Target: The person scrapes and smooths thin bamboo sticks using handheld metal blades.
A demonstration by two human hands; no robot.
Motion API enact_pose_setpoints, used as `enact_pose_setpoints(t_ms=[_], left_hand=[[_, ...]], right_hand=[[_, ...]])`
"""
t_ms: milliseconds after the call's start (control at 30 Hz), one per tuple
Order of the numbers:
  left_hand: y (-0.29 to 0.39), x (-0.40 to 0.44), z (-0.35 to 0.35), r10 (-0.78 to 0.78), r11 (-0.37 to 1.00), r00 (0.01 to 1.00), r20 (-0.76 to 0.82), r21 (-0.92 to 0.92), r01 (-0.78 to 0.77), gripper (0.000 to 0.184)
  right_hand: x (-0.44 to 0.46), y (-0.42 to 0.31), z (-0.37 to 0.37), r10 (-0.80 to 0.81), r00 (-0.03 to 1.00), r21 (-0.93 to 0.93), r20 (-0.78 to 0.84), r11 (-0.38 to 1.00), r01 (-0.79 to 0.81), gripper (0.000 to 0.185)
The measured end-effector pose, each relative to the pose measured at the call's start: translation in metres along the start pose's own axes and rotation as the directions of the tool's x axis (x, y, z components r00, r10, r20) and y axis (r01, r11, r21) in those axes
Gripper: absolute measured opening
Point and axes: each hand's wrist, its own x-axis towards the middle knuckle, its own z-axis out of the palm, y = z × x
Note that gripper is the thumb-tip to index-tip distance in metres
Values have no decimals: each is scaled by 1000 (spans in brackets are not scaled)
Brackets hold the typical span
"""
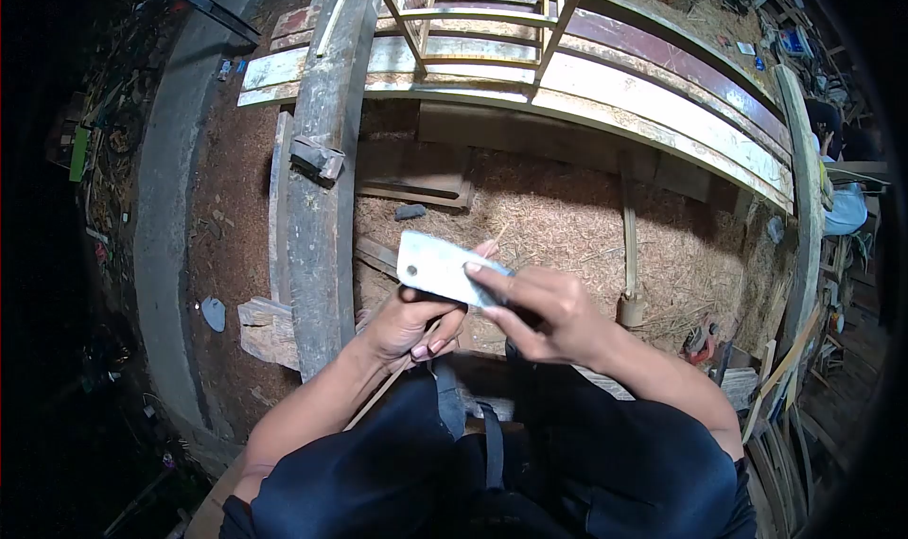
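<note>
In the middle of the head view, my right hand is closed on a cleaver with a broad pale metal blade and a hole near its far corner. Its thumb and fingers press along the blade, and they hide the handle. Just below the blade, my left hand is closed around a thin wooden strip, which slants down toward my lap. The blade covers part of the left fingers and the strip, so where the edge meets the wood cannot be seen.
A thick plank runs lengthwise on my left with a small dark block on it. Ahead, long boards carry a slatted wooden frame. Shavings cover the ground. Another person is at the far right.
</note>
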Motion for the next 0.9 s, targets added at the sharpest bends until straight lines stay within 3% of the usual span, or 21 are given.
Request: enact_pose_setpoints(t_ms=[33,67,100,167,233,300,367,500,600,633,700,733,833,900], left_hand=[[2,-1,3,0,1000,1000,-25,-19,0,51],[3,2,2,-16,1000,999,-40,-1,16,56],[4,4,-1,-30,999,998,-56,16,31,62],[2,3,-5,-92,996,993,-79,15,93,56],[2,-2,0,-3,999,999,-45,35,4,30],[-1,1,-5,7,999,999,-52,34,-5,16],[0,5,-7,-29,999,1000,1,-40,29,18],[0,-2,-2,-34,998,995,-90,49,38,22],[4,6,-5,-64,998,998,-9,11,64,49],[3,5,-5,-62,998,998,-8,11,62,49],[-1,1,-3,-34,996,995,-93,82,41,45],[-3,2,-5,-12,999,998,-62,42,15,34],[3,7,-6,-55,998,998,-7,-8,55,27],[3,3,1,16,996,997,-73,89,-9,23]], right_hand=[[1,-6,-2,28,997,-7,67,1000,-27,46],[3,0,-3,25,999,-20,34,999,-24,46],[5,11,5,8,992,6,-124,1000,-7,48],[2,9,1,11,994,-35,-112,999,-15,49],[2,-5,-1,-25,1000,-7,17,1000,25,49],[2,3,0,-14,999,-11,-34,1000,14,50],[4,9,0,83,988,-25,-131,996,-87,49],[1,0,-1,2,999,-17,37,1000,-2,48],[6,13,-1,80,984,-11,-162,996,-83,50],[6,8,-1,78,984,-12,-161,997,-81,50],[4,-2,0,-38,999,-10,-7,999,38,48],[5,-4,-3,-21,999,-30,31,999,22,47],[8,9,-1,108,987,-25,-120,993,-111,47],[3,7,1,3,998,-12,-70,1000,-4,49]])
